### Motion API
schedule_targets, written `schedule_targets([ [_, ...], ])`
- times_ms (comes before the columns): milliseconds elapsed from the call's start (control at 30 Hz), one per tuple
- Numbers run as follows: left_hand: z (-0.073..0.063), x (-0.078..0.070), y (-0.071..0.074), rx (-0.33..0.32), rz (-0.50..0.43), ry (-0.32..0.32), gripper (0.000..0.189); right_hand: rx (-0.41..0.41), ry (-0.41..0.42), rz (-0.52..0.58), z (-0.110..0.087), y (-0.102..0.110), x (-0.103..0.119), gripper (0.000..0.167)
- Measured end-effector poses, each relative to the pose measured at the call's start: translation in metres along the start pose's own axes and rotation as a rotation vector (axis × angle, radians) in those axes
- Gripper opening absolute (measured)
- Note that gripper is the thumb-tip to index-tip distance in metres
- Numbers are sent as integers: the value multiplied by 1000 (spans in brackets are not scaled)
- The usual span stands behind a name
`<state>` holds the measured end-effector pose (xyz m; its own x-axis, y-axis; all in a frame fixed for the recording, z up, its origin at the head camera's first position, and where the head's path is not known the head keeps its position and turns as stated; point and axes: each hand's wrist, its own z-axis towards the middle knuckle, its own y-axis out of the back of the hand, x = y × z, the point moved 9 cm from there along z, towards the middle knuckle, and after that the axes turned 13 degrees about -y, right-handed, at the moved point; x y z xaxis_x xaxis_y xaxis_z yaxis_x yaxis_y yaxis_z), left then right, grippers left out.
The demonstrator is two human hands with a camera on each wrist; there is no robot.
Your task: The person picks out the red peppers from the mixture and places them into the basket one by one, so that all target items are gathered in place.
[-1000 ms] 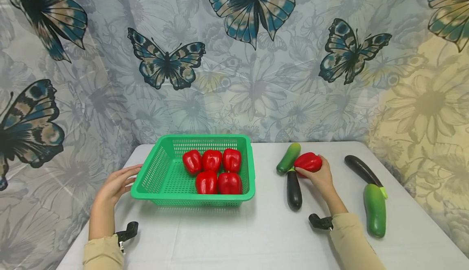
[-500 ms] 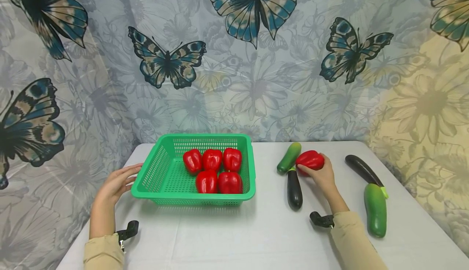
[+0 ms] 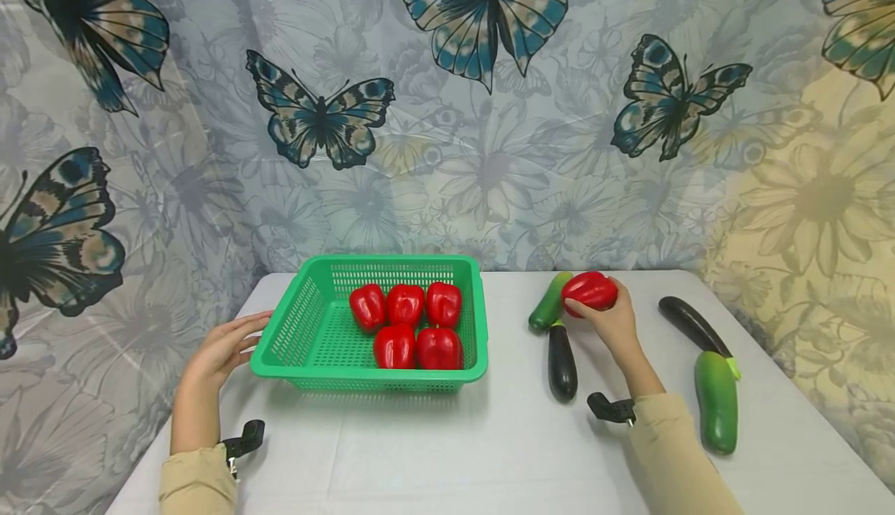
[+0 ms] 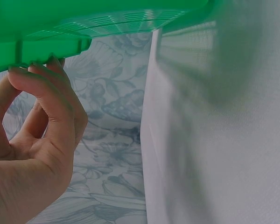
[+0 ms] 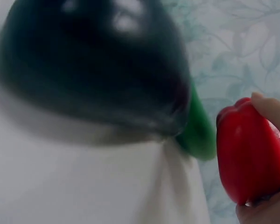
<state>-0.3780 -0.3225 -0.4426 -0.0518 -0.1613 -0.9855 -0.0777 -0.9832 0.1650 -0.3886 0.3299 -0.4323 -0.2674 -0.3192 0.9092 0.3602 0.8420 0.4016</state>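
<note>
My right hand (image 3: 615, 328) grips a glossy red bell pepper (image 3: 587, 293) between thumb and fingers at the back right of the table. In the right wrist view the bell pepper (image 5: 252, 151) stands upright, the thumb and a finger at its two ends. It partly covers a green cucumber (image 3: 548, 309) in the head view. A dark eggplant (image 3: 562, 363) lies just in front of the cucumber. At the left, fingertips of my left hand (image 3: 218, 353) touch the rim of a green plastic basket (image 3: 301, 375). Its loosely bent fingers (image 4: 58, 107) meet the rim's edge in the left wrist view.
Several red bell peppers (image 3: 405, 325) sit in the basket's right half. Toward the right edge of the white table (image 3: 489, 453) lie another eggplant (image 3: 692, 325) and a thicker green cucumber (image 3: 716, 402). A butterfly-print cloth (image 3: 489, 189) hangs behind the table.
My right hand has raised the red bell pepper up and away from beside the cucumber, so it now overlaps the cucumber's upper end. The left hand and basket have stayed put.
</note>
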Motion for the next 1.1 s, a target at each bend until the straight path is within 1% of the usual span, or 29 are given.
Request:
schedule_targets([
  [100, 1, 0, 0, -1, -5, -7, 26, 4, 16, 34, -2, -2, 9, 98],
  [267, 1, 0, 0, 6, 4, -5, 29, 23, 42, 52, -7, -9, 27, 98],
  [467, 1, -1, 0, 7, 15, -4, 36, 60, 40, 94, -15, -22, 49, 99],
  [600, 1, -1, -1, 0, 21, 4, 40, 94, 50, 131, -19, -34, 63, 98],
  [733, 1, 0, 0, -8, 17, 6, 36, 119, 67, 131, -23, -47, 75, 98],
  [967, 1, -1, 0, 0, 19, -7, 29, 144, 142, 107, -31, -67, 97, 95],
  [1100, 1, -1, 0, -3, 25, -7, 30, 183, 161, 131, -36, -81, 106, 94],
])
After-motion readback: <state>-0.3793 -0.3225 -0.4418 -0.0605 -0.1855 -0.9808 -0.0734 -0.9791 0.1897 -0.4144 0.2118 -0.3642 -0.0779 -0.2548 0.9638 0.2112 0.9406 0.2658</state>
